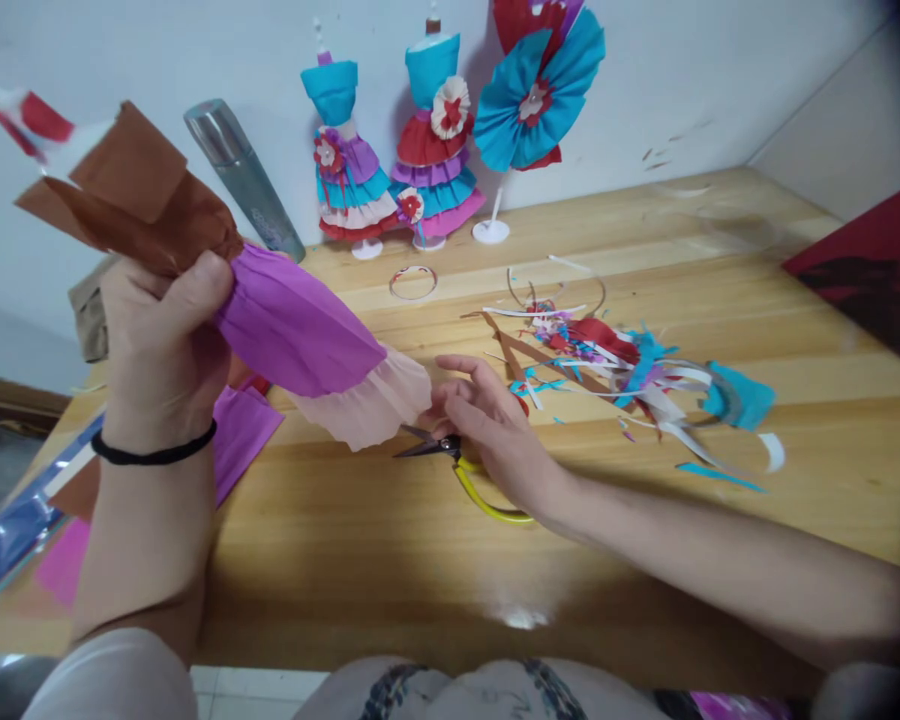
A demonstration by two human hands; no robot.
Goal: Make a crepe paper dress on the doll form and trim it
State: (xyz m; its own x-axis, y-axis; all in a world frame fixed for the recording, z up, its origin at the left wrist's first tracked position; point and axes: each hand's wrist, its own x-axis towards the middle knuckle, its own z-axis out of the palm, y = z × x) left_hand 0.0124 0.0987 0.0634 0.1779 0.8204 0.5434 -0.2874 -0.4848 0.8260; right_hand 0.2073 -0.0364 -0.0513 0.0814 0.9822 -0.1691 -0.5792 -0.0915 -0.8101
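Note:
My left hand [169, 320], raised at the left, is closed around a crepe-paper doll dress [300, 325]. Brown paper forms its upper part, with a bright purple skirt below and a pale pink ruffle [375, 400] at the hem. White and red show at its top end. My right hand [495, 425] is beside the ruffle's edge, fingers curled over yellow-handled scissors [491, 508]. The dark blades point left, slightly apart, under the ruffle; part of the handles is hidden behind the hand.
Two paper dresses [349, 170] and a large blue paper flower [536, 100] stand on white bases along the wall. A metal thermos [244, 175] leans near them. Paper scraps [607, 350] are heaped at right; a tape-like ring [412, 283] and purple paper [244, 430] lie nearby.

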